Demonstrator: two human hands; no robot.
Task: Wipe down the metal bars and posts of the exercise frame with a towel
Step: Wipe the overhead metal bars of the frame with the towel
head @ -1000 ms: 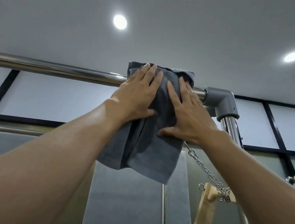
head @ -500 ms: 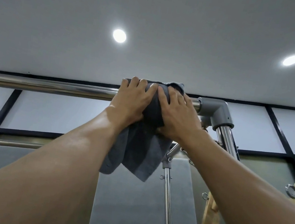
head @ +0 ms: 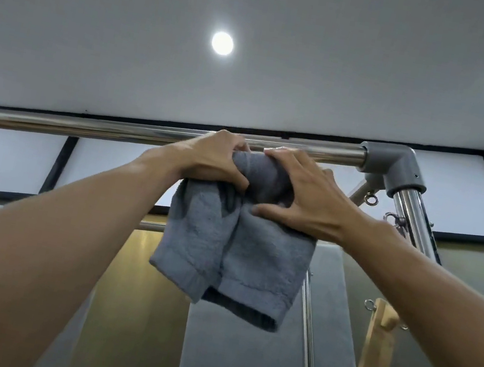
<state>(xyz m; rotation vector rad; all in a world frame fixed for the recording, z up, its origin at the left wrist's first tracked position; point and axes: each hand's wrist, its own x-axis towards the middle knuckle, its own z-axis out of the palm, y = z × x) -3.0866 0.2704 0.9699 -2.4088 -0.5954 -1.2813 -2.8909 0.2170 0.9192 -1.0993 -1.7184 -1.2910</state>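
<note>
grey towel bunched just under horizontal metal bar, near grey corner joint; gripped at top by left hand, fingers curled; clasped too by right hand; lower half hanging loose

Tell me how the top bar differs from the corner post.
The top bar runs level across the view; the corner post drops down from the grey elbow. The left hand and right hand hold the towel at the bar; neither touches the post. Both are shiny metal tubes joined at that elbow.
</note>
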